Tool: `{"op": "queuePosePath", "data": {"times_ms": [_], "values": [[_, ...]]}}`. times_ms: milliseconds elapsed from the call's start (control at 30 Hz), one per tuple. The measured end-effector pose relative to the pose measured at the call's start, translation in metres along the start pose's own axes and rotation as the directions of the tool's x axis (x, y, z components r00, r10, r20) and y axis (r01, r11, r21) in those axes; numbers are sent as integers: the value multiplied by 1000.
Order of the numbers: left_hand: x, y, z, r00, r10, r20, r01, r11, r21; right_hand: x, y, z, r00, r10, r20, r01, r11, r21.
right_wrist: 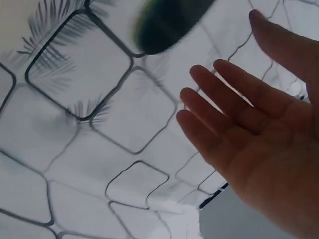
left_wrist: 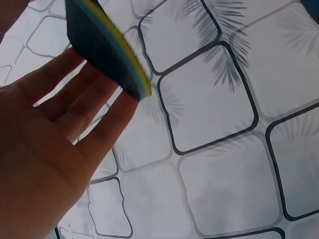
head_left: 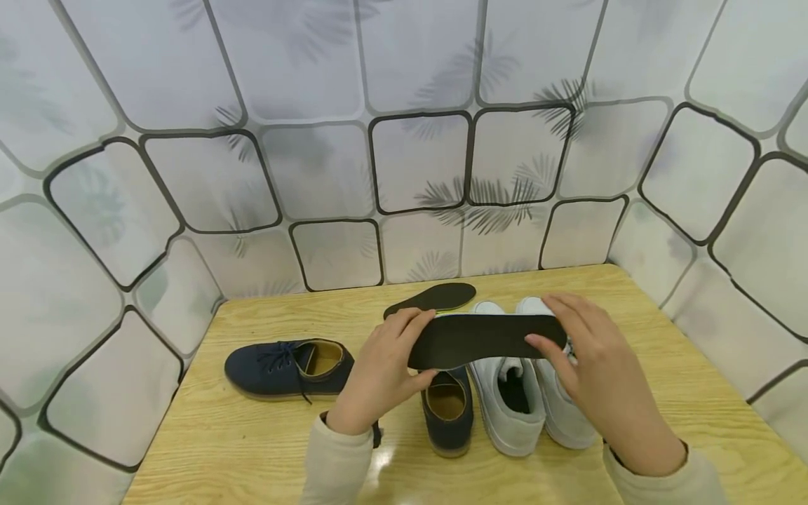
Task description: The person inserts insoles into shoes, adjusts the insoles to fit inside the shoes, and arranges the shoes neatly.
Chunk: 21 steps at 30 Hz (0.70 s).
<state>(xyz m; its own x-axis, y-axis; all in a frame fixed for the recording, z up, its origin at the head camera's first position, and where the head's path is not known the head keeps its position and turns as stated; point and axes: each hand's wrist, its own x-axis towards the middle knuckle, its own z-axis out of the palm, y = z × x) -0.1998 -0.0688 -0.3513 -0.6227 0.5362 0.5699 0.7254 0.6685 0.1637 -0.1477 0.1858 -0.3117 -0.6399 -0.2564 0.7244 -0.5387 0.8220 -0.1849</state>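
Pinches flat, yellow-rimmed black insole [head_left: 480, 339] in left hand [head_left: 380, 372], lengthwise near-parallel to back edge of wood-grained worktop [head_left: 208, 435]; holds right hand [head_left: 600, 361] straight-fingered nearby.

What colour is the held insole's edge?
Insole edge: yellow and blue, clearest in the left wrist view.

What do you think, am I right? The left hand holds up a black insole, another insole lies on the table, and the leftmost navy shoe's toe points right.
Not quite: the head view shows the leftmost navy shoe with its toe pointing left. The left hand does hold up a black insole, and another insole lies on the table.
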Motion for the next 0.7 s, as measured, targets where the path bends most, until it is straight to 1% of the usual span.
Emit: {"op": "queuePosePath", "data": {"times_ms": [67, 133, 167, 200, 233, 300, 400, 500, 533, 600, 633, 700], "values": [[1, 3, 1, 1000, 17, -24, -17, 1000, 4, 1, -13, 6, 995, -98, 16, 98, 993, -63], [2, 6, 3, 998, 41, -49, -41, 999, 6, 1, -23, 15, 982, -176, 63, 182, 977, -113], [3, 8, 3, 997, 55, -60, -55, 998, 6, 1, -27, 20, 975, -198, 96, 211, 966, -147], [4, 10, 4, 995, 69, -69, -68, 998, 7, 1, -30, 24, 969, -208, 135, 231, 956, -180], [4, 12, 5, 994, 79, -77, -79, 997, 5, 1, -32, 29, 963, -216, 158, 246, 948, -204], [5, 15, 7, 991, 99, -94, -99, 995, 4, 2, -34, 38, 956, -227, 184, 269, 929, -255], [6, 18, 10, 985, 127, -116, -127, 992, 0, 2, -35, 46, 953, -237, 191, 287, 907, -308], [7, 18, 11, 978, 151, -146, -153, 988, -4, 4, -34, 47, 946, -266, 186, 314, 895, -317], [8, 18, 11, 976, 151, -160, -155, 988, -9, 5, -33, 46, 945, -270, 183, 316, 899, -304], [9, 16, 10, 974, 117, -196, -124, 992, -26, 9, -30, 41, 949, -257, 181, 297, 921, -251], [10, 15, 10, 971, 88, -223, -99, 994, -38, 12, -27, 38, 955, -235, 178, 271, 939, -212], [11, 12, 10, 965, 20, -263, -37, 998, -59, 18, -19, 32, 971, -168, 168, 188, 976, -110]]}}
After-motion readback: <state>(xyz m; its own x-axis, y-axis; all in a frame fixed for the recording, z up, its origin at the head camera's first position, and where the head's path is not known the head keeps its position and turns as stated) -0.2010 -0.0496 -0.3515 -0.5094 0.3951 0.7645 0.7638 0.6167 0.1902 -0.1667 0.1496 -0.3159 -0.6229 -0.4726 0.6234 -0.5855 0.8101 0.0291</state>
